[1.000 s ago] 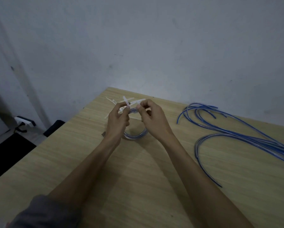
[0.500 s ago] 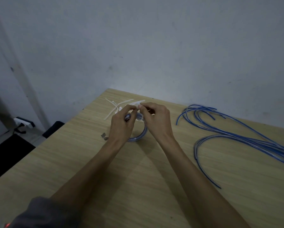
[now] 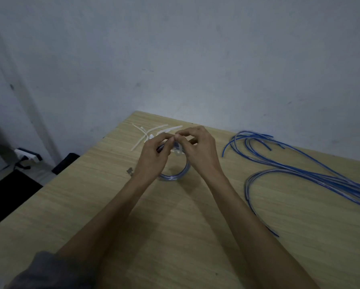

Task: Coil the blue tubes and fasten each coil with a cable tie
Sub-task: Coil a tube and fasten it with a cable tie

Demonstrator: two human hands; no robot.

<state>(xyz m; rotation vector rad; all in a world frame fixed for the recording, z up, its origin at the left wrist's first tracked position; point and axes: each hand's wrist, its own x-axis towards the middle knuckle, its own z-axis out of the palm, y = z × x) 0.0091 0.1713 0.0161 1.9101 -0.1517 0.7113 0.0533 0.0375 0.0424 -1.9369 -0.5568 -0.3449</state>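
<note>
Wooden tabletop (image 3: 91,205) fills the lower frame; loose blue tubes (image 3: 300,170) sprawl at right. At centre the coil (image 3: 175,176) now rests lower than a second ago, the cable tie (image 3: 178,152) wrapped over it, so fastening looks under way. Spare ties (image 3: 145,132) lie behind. Left hand (image 3: 154,157) grips the coil's top; right hand (image 3: 197,151) pinches the tie, fingertips together.

Wooden table (image 3: 175,236) carries loose blue tubes (image 3: 312,174) and cable ties (image 3: 145,134).
</note>
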